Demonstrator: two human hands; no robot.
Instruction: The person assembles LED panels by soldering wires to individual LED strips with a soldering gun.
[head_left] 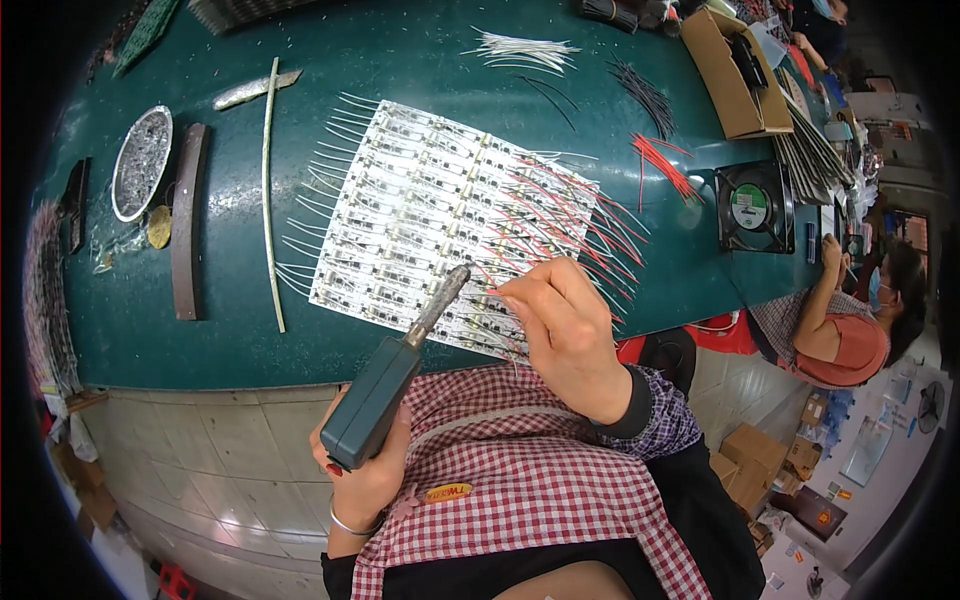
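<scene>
The green table (225, 345) is the largest thing here, its top flecked with scraps. On it, close to the near edge, lies a tilted white circuit-board panel (405, 205), flat and divided into many small strips, with pale wires (312, 205) fringing its left side and red, white and dark wires crowding its right. It looks light and stiff, likely brittle along the strip lines, and its parts and joints are probably fragile — bare outer edges would be the place to take hold, never the wires.

The gun-shaped tool (368, 405) comes next, with a boxy green body and a long, dark metal tip. The left hand (365, 490) is wrapped around its grip, out over the near edge of the table. It looks front-long and moderately weighty, and the tip may be hot, so the handle is the only sensible hold. The tip is over the panel; whether it touches, I cannot tell.

The right hand (572, 325) is above the panel's near right part, thumb and forefinger pinched on a thin red wire (493, 292). The wire is probably feather-light, bendy and slick — best gripped close to its end.
</scene>
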